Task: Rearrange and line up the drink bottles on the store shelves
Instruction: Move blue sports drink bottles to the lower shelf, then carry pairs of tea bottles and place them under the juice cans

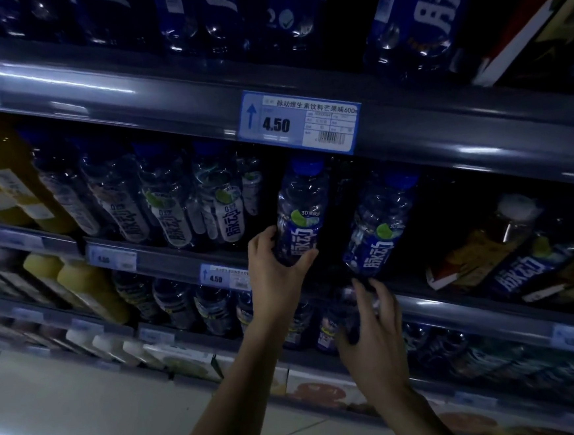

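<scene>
A blue-capped clear drink bottle with a blue label point(300, 212) stands tilted at the front of the middle shelf point(492, 307). My left hand point(276, 269) is shut around its lower half. A second matching bottle point(379, 227) leans just to its right. My right hand point(373, 334) is below that bottle, fingers curled upward and fingertips near its base. A dark blurred shape lies between the thumb and fingers, and I cannot make out what it is. A row of similar bottles with white labels point(174, 205) stands to the left.
A 4.50 price tag point(298, 122) hangs on the upper shelf rail above the held bottle. Large blue bottles point(417, 18) fill the top shelf. Yellow juice bottles point(85, 284) stand at the left, a boxed bottle set point(494, 245) at the right. More bottles point(214, 309) line the lower shelf.
</scene>
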The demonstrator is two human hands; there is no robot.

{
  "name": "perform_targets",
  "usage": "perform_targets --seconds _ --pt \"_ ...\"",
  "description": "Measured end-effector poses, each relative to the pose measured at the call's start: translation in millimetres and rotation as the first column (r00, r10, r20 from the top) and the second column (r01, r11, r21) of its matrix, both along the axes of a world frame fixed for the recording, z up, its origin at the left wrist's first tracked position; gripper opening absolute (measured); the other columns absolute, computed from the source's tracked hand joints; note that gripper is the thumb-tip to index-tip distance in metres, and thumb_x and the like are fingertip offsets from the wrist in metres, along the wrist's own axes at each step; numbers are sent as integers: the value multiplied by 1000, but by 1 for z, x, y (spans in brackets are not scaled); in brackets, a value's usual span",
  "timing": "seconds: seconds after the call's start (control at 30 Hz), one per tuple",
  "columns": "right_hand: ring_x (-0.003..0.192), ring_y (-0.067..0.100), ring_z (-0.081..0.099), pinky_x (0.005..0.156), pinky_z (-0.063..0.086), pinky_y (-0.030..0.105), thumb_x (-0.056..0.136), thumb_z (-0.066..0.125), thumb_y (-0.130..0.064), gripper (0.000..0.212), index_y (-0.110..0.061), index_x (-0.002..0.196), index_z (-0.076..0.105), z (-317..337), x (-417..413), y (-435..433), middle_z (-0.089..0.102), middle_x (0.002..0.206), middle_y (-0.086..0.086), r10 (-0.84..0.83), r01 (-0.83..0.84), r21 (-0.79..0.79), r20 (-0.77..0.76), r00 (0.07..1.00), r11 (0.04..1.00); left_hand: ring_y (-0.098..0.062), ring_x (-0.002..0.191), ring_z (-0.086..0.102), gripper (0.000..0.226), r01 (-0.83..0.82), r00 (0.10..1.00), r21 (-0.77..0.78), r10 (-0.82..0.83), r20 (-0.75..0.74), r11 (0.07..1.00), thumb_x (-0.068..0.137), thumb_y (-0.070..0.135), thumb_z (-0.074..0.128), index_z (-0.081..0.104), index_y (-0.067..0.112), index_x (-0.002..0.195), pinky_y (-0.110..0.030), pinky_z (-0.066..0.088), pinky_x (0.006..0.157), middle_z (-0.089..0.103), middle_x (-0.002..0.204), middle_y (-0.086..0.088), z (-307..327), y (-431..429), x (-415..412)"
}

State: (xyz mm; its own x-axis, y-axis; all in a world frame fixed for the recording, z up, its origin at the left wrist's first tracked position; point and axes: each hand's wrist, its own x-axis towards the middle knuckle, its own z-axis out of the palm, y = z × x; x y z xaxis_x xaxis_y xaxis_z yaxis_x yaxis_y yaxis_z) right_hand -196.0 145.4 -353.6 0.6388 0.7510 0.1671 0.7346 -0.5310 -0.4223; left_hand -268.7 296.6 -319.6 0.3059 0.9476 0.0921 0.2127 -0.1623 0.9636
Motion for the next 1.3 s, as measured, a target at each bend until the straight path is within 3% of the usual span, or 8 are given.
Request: perform_targets --seconds 0.23,0.47,0.77,0.9,1.0,1.13,1.2,1.3 --pt "129 35 32 101 39 59 75 77 -20 69 -10 138 49 -1 15 -5 44 141 18 -61 61 8 103 993 998 -4 108 56 51 58 998 -8 -58 -10 998 82 26 73 51 24 128 -35 53 90 59 122 5 0 8 -1" --pt "137 35 34 114 23 54 83 69 -26 67 -12 143 43 0 21 -7 41 146 12 -44 52 -67 112 993 996 -6 111 53 53 84 995 21 -83 -50 996 82 30 73 49 23 129 -34 50 93 58 125 5 4 11 5" --pt "137 34 33 106 38 51 81 74 -26 75 -13 145 37 11 18 -14 37 146 13 -47 48 38 -21 999 998 -5 110 48 69 59 994 32 -55 -97 998 80 32 74 36 24 137 -22 45 92 43 133 8 8 -6 4" --pt "136 31 33 106 40 47 84 72 -24 72 -14 145 35 26 18 -24 36 146 12 -118 133 148 -109 987 980 -2 89 51 39 -31 996 164 45 -83 986 85 32 67 46 24 117 -13 43 70 48 109 6 14 -39 -7" --pt "134 28 36 106 41 45 85 71 -25 70 -14 144 35 39 20 -37 37 145 9 -149 177 211 -139 979 962 -3 67 57 9 53 996 197 -37 -81 979 88 25 64 55 26 89 -14 43 52 60 76 6 20 -66 -14" --pt "128 27 42 102 43 41 86 69 -23 62 -14 140 41 56 31 -61 44 137 8 -202 246 315 -166 965 917 -9 48 50 14 228 972 179 -213 -101 957 89 22 61 57 23 75 -21 39 45 55 56 4 31 -102 -4" --pt "121 26 45 97 43 35 87 67 -23 57 -15 137 42 63 42 -75 45 132 7 -244 288 346 -165 956 893 -8 52 53 14 306 950 193 -287 -120 932 88 25 61 57 25 75 -21 41 48 57 59 5 38 -118 10" --pt "119 24 46 93 44 33 89 64 -24 53 -17 137 41 70 63 -96 42 131 5 -303 356 371 -194 933 858 -2 78 61 22 369 928 116 -359 -102 922 85 31 66 57 26 105 -23 52 66 63 89 10 45 -136 34"
